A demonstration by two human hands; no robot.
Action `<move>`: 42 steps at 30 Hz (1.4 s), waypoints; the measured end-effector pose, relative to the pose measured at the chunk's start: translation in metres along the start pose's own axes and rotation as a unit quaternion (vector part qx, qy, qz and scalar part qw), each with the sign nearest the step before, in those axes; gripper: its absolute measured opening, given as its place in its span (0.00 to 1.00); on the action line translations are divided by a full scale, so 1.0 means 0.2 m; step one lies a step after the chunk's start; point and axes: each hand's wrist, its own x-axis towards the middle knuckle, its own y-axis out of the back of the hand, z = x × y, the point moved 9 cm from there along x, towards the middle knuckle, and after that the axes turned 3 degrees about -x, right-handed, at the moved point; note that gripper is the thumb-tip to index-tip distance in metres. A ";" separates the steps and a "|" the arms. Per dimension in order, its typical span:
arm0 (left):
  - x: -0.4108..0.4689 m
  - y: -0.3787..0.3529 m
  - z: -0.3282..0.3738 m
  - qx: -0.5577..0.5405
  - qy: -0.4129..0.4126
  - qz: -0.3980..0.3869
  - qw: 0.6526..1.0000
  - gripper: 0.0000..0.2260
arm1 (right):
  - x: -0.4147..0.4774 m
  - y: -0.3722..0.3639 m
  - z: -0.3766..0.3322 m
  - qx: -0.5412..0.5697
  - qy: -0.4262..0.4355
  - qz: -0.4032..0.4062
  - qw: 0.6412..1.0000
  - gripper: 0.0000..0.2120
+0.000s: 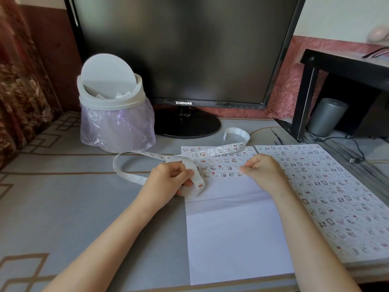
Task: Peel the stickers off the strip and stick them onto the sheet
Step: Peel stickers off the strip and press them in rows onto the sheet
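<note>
Strip (192,171): light, limp paper; left hand (168,179) grips it just behind next sticker (200,185). Right hand (262,168) curled, fingertips pinched against sheet (231,228); contents unclear. Peel by edge.

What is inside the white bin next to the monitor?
Under its tilted swing lid, the white bin shows crumpled white paper scraps near the rim; a purple bag hangs below. The lid and wall hide anything deeper, so its fill level cannot be told.

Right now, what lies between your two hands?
In the head view, the sheet with its rows of stuck stickers lies between the left hand and right hand.
</note>
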 end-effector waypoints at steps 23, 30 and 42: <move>-0.01 0.00 0.00 0.004 0.007 0.003 1.000 0.13 | 0.00 0.00 -0.01 0.044 0.026 -0.043 0.998 0.07; -0.01 0.02 0.02 -0.012 0.000 0.022 1.000 0.12 | -0.18 -0.09 -0.35 0.183 0.158 -0.092 0.966 0.03; -0.02 0.05 0.05 -0.134 -0.004 0.036 0.990 0.13 | -0.31 -0.22 -0.52 0.245 0.241 -0.160 0.926 0.09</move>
